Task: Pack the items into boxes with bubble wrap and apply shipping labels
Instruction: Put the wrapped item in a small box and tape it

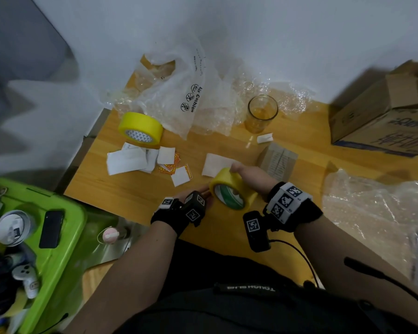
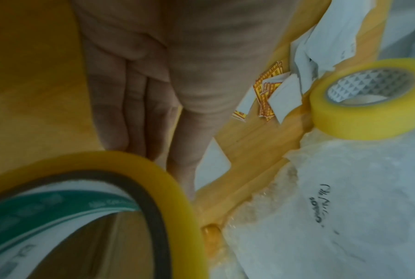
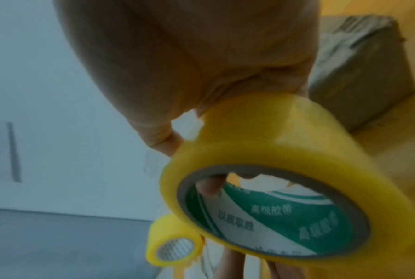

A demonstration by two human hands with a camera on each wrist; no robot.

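Head view, with both wrist views. The right hand (image 1: 249, 175) holds a roll of yellow tape (image 1: 232, 189) tilted above the near middle of the wooden worktop (image 1: 121, 189). Its fingers (image 3: 210, 186) curl over the top of the roll, and one fingertip shows inside the green-printed core. The left hand (image 1: 191, 196) meets the roll from the left; its fingers (image 2: 135, 113) lie straight and pressed together, tips at the roll's outer rim. Whether they pinch a loose tape end cannot be told.

A second roll of yellow tape (image 1: 140, 127) lies on the worktop at the far left, well apart from the hands. Just beside it, on its near side, lies a scatter of white paper labels (image 1: 128, 160) and small orange-printed stickers (image 1: 169, 167). One more white sheet (image 1: 215, 165) lies just beyond the held roll.

Crumpled bubble wrap (image 1: 217, 102), printed "Air Cushion", is heaped along the far edge against the wall. An empty glass jar (image 1: 262, 113) stands upright at its right margin. A small sealed cardboard box (image 1: 278, 157) sits near the right hand, on its far side. A large open cardboard box (image 1: 381, 112) occupies the far right corner, and more bubble wrap (image 1: 372, 208) covers the near right of the worktop.

Left of the worktop stands a green bin (image 1: 65, 237), with a black phone (image 1: 51, 229) lying on it.
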